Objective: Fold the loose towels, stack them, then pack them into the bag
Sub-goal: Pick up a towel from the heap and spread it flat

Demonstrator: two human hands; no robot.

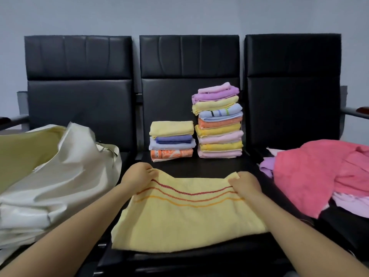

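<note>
A yellow towel (pixel 185 216) with red and orange stripes lies spread on the middle black seat in front of me. My left hand (pixel 137 176) pinches its far left corner and my right hand (pixel 246 185) pinches its far right corner. Behind it stand two stacks of folded towels: a short stack (pixel 171 140) and a taller stack (pixel 218 120) to its right. A white bag (pixel 60 176) with a yellowish lining lies open on the left seat. A heap of loose towels (pixel 323 174), mostly pink with some lilac, sits on the right seat.
Three black padded chairs stand side by side against a grey wall; their backrests (pixel 189 56) rise behind the stacks. Metal armrests (pixel 355 111) stick out at the far left and far right edges.
</note>
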